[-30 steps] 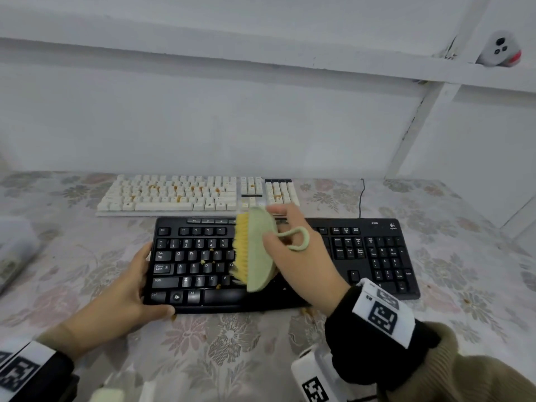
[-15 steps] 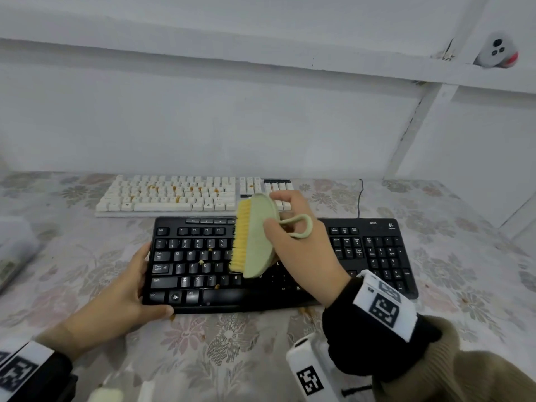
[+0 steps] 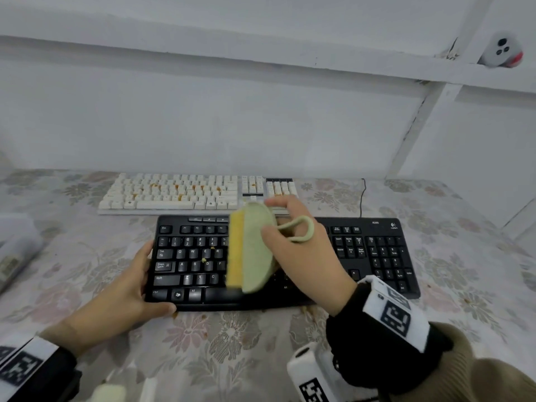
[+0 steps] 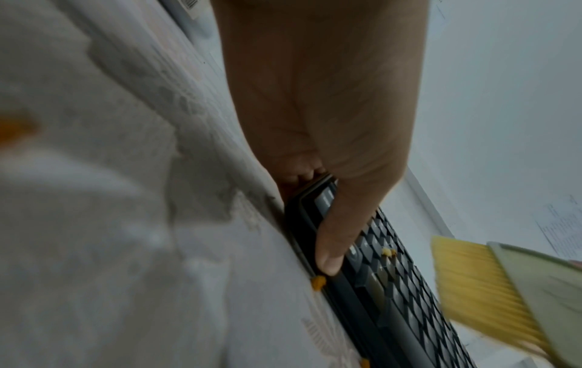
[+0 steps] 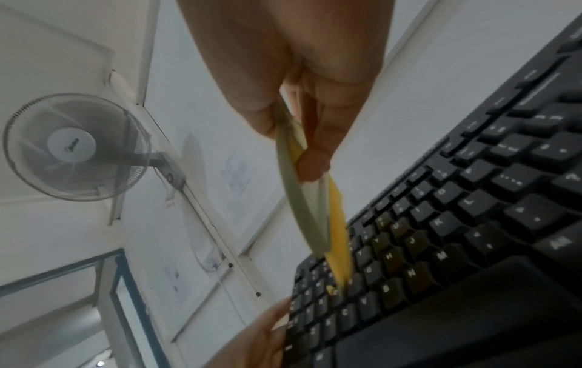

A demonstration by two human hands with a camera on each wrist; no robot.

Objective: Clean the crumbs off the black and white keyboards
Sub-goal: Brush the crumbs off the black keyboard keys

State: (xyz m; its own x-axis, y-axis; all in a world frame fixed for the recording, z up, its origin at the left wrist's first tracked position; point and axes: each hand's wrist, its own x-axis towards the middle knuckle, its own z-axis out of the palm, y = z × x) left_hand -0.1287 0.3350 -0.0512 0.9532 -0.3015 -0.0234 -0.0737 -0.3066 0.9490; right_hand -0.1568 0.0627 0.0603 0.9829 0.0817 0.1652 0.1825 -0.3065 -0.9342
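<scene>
The black keyboard lies near me on the flowered cloth, with a few crumbs on its left keys. My left hand grips its left end, thumb on the front edge. My right hand holds a pale green brush with yellow bristles over the keyboard's middle; the bristles touch the keys. The white keyboard lies just behind, dotted with several orange crumbs.
Crumbs lie on the cloth at the black keyboard's front edge. A white box sits at the far left. A cable runs back from the keyboards. A white wall stands close behind; a fan hangs on the wall.
My right hand has swept the brush leftward across the black keyboard's keys, and fewer crumbs show on its left half. The left hand has kept its hold.
</scene>
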